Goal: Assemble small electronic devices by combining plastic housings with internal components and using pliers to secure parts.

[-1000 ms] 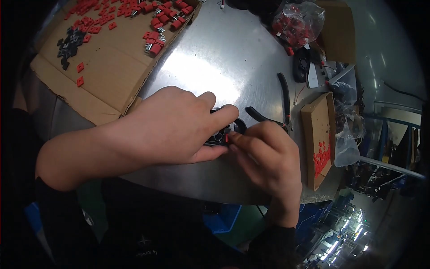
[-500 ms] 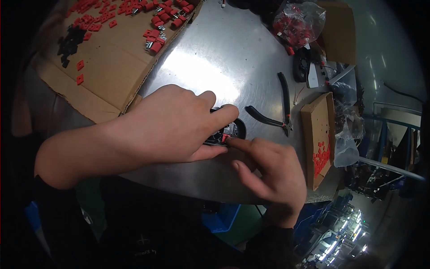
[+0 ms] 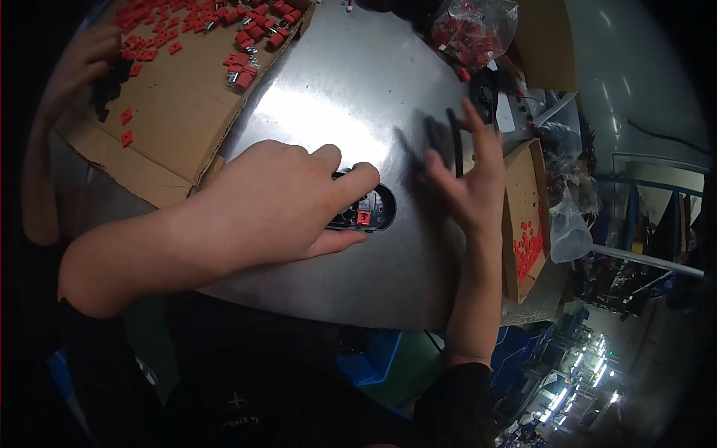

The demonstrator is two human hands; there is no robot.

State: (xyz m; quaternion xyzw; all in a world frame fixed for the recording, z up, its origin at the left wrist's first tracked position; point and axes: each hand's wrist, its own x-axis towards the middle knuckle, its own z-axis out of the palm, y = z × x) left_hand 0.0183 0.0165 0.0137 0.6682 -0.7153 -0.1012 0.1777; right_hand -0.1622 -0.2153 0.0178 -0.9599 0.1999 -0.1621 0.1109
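Observation:
My left hand (image 3: 299, 201) is closed round a black oval plastic housing (image 3: 387, 207) on the metal table. A small red square piece (image 3: 364, 217) sits inside the housing, near its lower edge. The housing's left part is hidden under my fingers. My right hand (image 3: 478, 175) is raised to the right of the housing, thumb and fingers apart. Beside and partly behind it are the black handles of the cutting pliers (image 3: 456, 142); their jaws are hidden by the hand.
At left lies a cardboard sheet (image 3: 168, 149) with many red and black parts. Another person's hand (image 3: 89, 60) is over its far left side. A shallow cardboard tray (image 3: 530, 194) with small red pieces stands at right. Behind it are plastic bags (image 3: 478, 30) and a black part (image 3: 485, 97).
My right hand has left the red piece in the housing and moved up and right to the pliers, its fingers opening. Another person's hand has come in at far left.

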